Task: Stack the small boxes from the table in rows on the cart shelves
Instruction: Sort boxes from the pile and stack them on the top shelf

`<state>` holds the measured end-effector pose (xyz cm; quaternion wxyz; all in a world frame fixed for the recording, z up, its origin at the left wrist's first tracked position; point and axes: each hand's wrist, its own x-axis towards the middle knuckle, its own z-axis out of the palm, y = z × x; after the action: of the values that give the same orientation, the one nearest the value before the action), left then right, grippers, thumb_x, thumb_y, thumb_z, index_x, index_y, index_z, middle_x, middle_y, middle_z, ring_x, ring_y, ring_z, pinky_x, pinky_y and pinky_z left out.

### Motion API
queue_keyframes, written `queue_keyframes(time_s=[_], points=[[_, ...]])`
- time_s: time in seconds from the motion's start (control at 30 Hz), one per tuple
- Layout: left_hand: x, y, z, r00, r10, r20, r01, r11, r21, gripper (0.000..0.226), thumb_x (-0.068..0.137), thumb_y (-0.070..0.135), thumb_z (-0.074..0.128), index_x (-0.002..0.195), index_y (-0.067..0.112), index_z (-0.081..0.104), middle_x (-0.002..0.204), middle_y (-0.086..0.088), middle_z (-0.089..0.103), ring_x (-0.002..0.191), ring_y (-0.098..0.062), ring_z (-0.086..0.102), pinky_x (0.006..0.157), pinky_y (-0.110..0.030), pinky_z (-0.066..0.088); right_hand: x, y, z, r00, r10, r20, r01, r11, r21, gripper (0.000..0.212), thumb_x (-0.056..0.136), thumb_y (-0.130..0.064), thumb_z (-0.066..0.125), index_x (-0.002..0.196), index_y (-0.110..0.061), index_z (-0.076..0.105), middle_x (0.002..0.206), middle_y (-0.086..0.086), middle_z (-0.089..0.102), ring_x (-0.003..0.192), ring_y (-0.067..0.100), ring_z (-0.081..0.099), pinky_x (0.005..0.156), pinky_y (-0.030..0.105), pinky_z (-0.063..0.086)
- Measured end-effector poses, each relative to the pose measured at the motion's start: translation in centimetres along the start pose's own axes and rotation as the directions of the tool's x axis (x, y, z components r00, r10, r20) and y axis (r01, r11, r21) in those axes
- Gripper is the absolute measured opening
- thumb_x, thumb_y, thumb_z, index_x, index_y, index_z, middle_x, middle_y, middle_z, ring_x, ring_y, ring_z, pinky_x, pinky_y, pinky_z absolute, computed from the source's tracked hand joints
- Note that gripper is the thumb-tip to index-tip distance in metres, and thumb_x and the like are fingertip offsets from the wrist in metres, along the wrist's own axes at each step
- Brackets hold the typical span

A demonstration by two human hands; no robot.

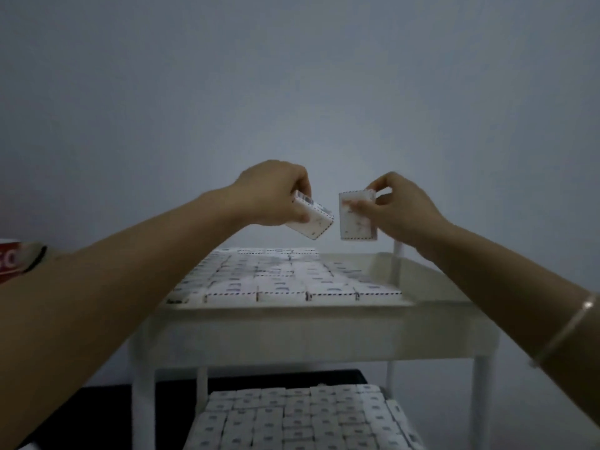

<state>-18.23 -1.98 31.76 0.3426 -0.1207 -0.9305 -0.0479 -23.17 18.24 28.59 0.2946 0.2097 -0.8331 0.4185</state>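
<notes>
- We are at the placing step: each hand carries one small box in the air above the top shelf (324,323) of the cart (480,401), and neither box is set down yet.
- Our left hand (276,196) pinches the tilted box (313,220) between thumb and curled fingers. Its lower end dips towards the far middle of the top shelf.
- Our right hand (399,206) pinches the upright box (357,219) by its edge with thumb and fingertips. It hangs above the far part of the top shelf, just beside the tilted one with a narrow gap between them.
- The packed rows (279,280) cover the left and middle of the top shelf, while a bare strip (422,280) runs along its right side.
- We judge that the next move calls for lowering both boxes to the right end of the rows, turning each to lie flat like its neighbours and pressing it snug against them.
- Counted: two hands, two boxes in the air and two shelves in view.
- The front row on the top shelf shows about five boxes. Those behind are too blurred to count.
- Below the top shelf, the lower layer (292,417) looks full, its number unclear.
- One bracelet (565,329) sits on our right wrist.
</notes>
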Motion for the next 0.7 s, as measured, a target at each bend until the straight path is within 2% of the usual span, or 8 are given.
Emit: queue_keyframes(time_s=[0.1,0.17,0.3,0.37,0.43,0.53,0.67,0.7], points=[[1.8,-0.8,1.2,0.998,0.009,-0.055,0.004,0.972,0.234,0.023,0.077,0.036,0.070,0.096,0.035,0.058,0.096,0.013,0.060,0.085,-0.013,0.049,0.069,-0.029,0.032,1.5,1.1,2.1,0.994,0.010,0.111,0.017,0.970,-0.241,0.034,0.082,-0.045,0.071,0.099,-0.022,0.052,0.103,0.000,0.065,0.095,0.019,0.060,0.078,0.035,0.049],[2.7,-1.1,1.8,0.999,0.005,-0.038,0.004,0.973,0.231,0.021,0.077,0.034,0.070,0.093,0.036,0.057,0.094,0.016,0.057,0.081,-0.011,0.048,0.069,-0.029,0.030,1.9,1.6,3.0,0.986,0.012,0.167,0.043,0.947,-0.319,0.033,0.082,-0.043,0.072,0.100,-0.024,0.052,0.107,0.001,0.063,0.096,0.021,0.059,0.076,0.033,0.047],[4.5,-1.4,2.8,1.000,0.010,0.015,-0.013,0.984,0.177,0.022,0.079,0.025,0.068,0.099,0.030,0.060,0.085,0.016,0.064,0.071,-0.003,0.057,0.064,-0.028,0.040,1.7,2.5,3.5,0.961,0.019,0.277,0.049,0.970,-0.239,0.027,0.084,-0.035,0.072,0.102,-0.024,0.055,0.104,0.000,0.065,0.086,0.021,0.065,0.081,0.039,0.055],[5.0,-1.1,3.1,0.999,0.030,0.013,-0.031,0.992,0.120,0.025,0.082,0.043,0.068,0.099,0.026,0.061,0.080,0.013,0.063,0.069,-0.004,0.062,0.064,-0.029,0.047,1.2,2.9,3.6,0.918,0.071,0.389,-0.019,0.991,-0.136,0.025,0.086,-0.027,0.071,0.104,-0.019,0.057,0.101,0.003,0.065,0.083,0.019,0.067,0.077,0.035,0.060],[5.4,-0.8,3.4,1.000,0.024,0.012,-0.025,0.995,0.100,0.036,0.085,0.058,0.059,0.089,0.022,0.062,0.074,0.007,0.068,0.065,-0.006,0.063,0.067,-0.032,0.051,0.8,3.2,3.6,0.873,0.109,0.475,-0.082,0.994,-0.078,0.024,0.088,-0.023,0.069,0.108,-0.016,0.058,0.101,0.005,0.066,0.081,0.016,0.066,0.071,0.028,0.060],[5.7,-0.8,4.0,0.999,-0.011,0.051,0.003,0.986,0.165,0.036,0.091,0.049,0.056,0.074,0.019,0.066,0.059,0.004,0.069,0.057,-0.008,0.065,0.060,-0.027,0.050,0.7,3.5,3.6,0.857,0.125,0.501,-0.119,0.992,-0.044,0.019,0.093,-0.027,0.063,0.107,-0.015,0.059,0.102,0.005,0.067,0.082,0.013,0.065,0.063,0.021,0.058],[5.6,-0.8,5.0,0.996,0.016,0.086,-0.027,0.993,0.118,0.007,0.089,0.025,0.061,0.092,0.025,0.067,0.084,0.007,0.073,0.079,-0.009,0.066,0.078,-0.033,0.053,0.8,3.5,3.8,0.854,0.179,0.489,-0.178,0.983,-0.049,0.025,0.098,-0.038,0.049,0.107,-0.019,0.061,0.102,0.002,0.065,0.078,0.011,0.061,0.055,0.017,0.051],[5.4,-0.9,5.3,0.994,0.030,0.101,-0.037,0.997,0.068,0.019,0.088,0.020,0.061,0.106,0.025,0.064,0.098,0.009,0.070,0.089,-0.011,0.063,0.082,-0.033,0.051,0.8,3.6,3.9,0.845,0.195,0.498,-0.189,0.980,-0.063,0.027,0.100,-0.040,0.045,0.109,-0.020,0.061,0.102,0.002,0.064,0.078,0.011,0.060,0.054,0.017,0.050]])
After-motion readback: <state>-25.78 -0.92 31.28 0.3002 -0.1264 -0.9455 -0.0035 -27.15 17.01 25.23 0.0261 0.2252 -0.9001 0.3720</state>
